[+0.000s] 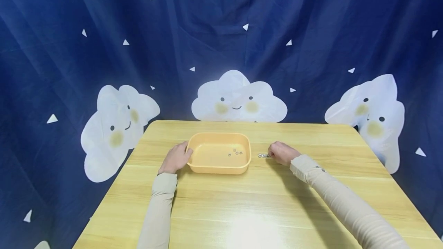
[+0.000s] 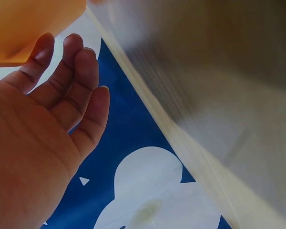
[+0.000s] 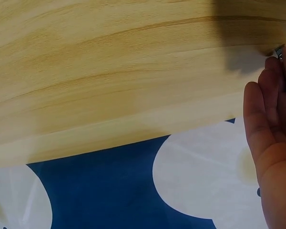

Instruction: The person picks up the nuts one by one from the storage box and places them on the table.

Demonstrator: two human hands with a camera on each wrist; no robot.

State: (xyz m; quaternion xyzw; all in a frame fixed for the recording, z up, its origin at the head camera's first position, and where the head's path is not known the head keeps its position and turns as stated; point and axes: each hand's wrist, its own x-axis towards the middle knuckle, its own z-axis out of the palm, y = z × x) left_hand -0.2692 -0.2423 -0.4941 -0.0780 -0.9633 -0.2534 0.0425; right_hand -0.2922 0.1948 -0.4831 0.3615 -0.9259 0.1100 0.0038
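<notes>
A shallow orange plastic basin [image 1: 218, 170] stands on the table, with several small shiny silvery pieces [image 1: 237, 153] on its floor toward the right. My left hand [image 1: 175, 158] holds its left rim, thumb over the edge; in the left wrist view the fingers are bent beside the basin's wall [image 2: 33, 28]. To the right of the basin, more small shiny pieces [image 1: 263, 155] lie in a short row. At that row's right end is my right hand [image 1: 283, 153], its fingertips pinching a small shiny piece [image 3: 279, 51]. Their exact kind is too small to tell.
The light wood-grain table [image 1: 221, 199] carries the basin and pieces, and its far edge lies beyond the basin. A dark blue curtain [image 1: 214, 49] with white clouds and triangles hangs behind and around the table.
</notes>
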